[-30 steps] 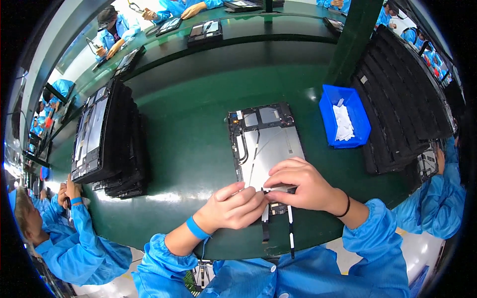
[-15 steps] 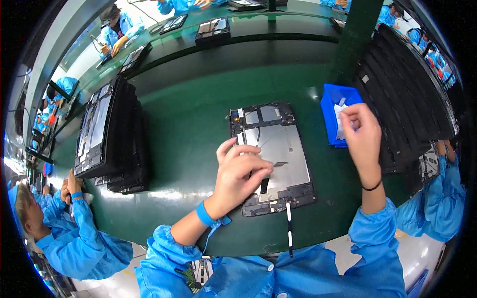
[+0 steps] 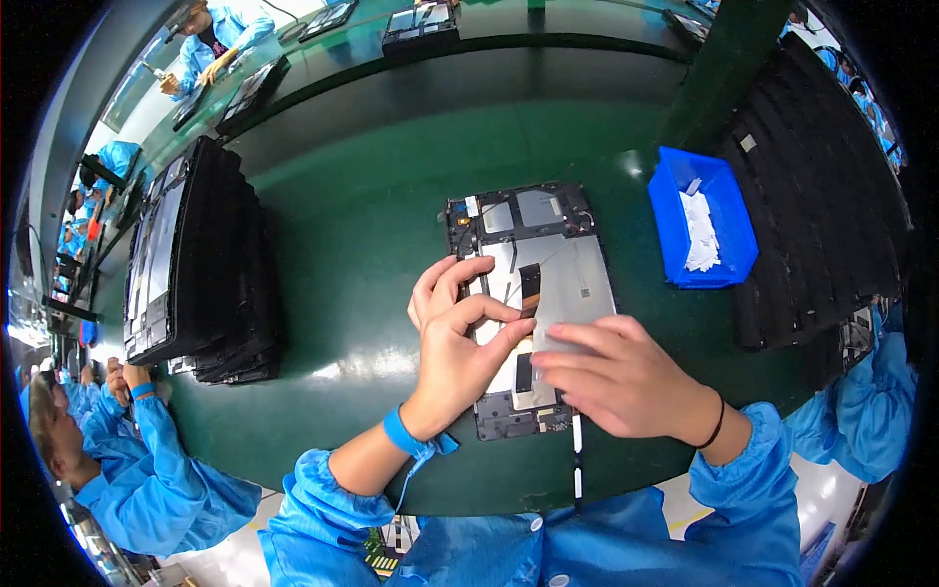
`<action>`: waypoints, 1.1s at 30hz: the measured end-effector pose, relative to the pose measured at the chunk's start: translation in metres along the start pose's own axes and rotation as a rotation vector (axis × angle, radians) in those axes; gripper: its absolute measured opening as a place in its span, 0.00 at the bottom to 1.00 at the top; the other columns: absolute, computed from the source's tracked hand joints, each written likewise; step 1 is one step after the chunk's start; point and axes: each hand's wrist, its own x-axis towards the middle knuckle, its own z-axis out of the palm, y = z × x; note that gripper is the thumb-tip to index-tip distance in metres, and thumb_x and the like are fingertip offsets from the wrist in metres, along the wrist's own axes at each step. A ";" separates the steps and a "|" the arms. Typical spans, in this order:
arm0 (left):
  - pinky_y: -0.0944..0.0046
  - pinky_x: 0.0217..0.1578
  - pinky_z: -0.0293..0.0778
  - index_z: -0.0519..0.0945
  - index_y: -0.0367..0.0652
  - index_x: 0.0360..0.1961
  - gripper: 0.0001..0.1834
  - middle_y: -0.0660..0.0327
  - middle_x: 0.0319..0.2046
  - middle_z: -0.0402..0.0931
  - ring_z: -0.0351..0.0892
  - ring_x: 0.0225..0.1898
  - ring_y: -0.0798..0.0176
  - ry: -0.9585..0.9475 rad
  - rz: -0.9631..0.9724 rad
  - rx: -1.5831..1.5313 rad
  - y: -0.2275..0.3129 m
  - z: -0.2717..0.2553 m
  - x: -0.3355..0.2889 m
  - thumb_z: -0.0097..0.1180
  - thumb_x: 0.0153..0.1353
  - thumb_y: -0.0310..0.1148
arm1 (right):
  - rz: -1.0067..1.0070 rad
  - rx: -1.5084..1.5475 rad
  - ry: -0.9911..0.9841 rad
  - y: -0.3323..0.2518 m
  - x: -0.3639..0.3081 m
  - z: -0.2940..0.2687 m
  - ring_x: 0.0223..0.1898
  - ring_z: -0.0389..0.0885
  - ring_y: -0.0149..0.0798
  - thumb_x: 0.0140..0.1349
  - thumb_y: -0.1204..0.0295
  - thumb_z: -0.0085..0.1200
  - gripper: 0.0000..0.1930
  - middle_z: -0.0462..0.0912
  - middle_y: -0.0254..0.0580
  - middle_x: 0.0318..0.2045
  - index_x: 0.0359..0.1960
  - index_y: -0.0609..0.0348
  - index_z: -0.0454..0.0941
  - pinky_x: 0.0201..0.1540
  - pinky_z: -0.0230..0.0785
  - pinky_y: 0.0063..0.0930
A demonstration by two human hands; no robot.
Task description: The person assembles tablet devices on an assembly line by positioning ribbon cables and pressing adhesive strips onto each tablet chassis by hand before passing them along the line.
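An opened tablet with a silver plate and black ends lies on the green table in front of me. My left hand is over its left half. Thumb and forefinger pinch the lower end of a dark, partly copper-coloured ribbon cable. From the right, my right hand reaches over the tablet's lower part, its fingers bent close together and slightly blurred beside the left fingertips. What they hold, if anything, is hidden. A narrow black-and-white strip runs from the tablet's bottom edge past the table edge.
A blue bin with white paper-like pieces stands at the right. Behind it rises a stack of black trays. More stacked black trays with tablet parts stand at the left. A co-worker sits at the far left.
My right hand has come from the blue bin to the tablet, beside my left hand. The left hand stays over the tablet; the ribbon cable now points up from its fingertips.
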 end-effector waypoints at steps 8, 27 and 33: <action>0.48 0.63 0.49 0.85 0.51 0.24 0.07 0.61 0.56 0.72 0.56 0.64 0.46 0.001 -0.037 0.027 0.002 -0.001 -0.001 0.73 0.43 0.32 | -0.031 0.182 -0.138 -0.003 0.004 -0.002 0.63 0.67 0.44 0.54 0.67 0.59 0.15 0.77 0.34 0.55 0.44 0.54 0.78 0.57 0.60 0.42; 0.48 0.63 0.50 0.84 0.52 0.23 0.09 0.60 0.58 0.71 0.56 0.65 0.46 -0.005 -0.030 0.056 0.001 -0.001 0.000 0.74 0.41 0.34 | 0.097 0.175 -0.227 -0.013 0.007 -0.002 0.68 0.60 0.48 0.59 0.49 0.55 0.23 0.76 0.27 0.58 0.50 0.47 0.79 0.61 0.52 0.46; 0.47 0.63 0.50 0.84 0.51 0.24 0.09 0.59 0.58 0.71 0.55 0.65 0.46 -0.019 -0.026 0.059 0.002 0.001 0.001 0.74 0.41 0.34 | 0.097 0.145 -0.168 -0.011 0.007 0.001 0.67 0.62 0.48 0.61 0.50 0.54 0.22 0.78 0.31 0.55 0.47 0.52 0.78 0.60 0.56 0.46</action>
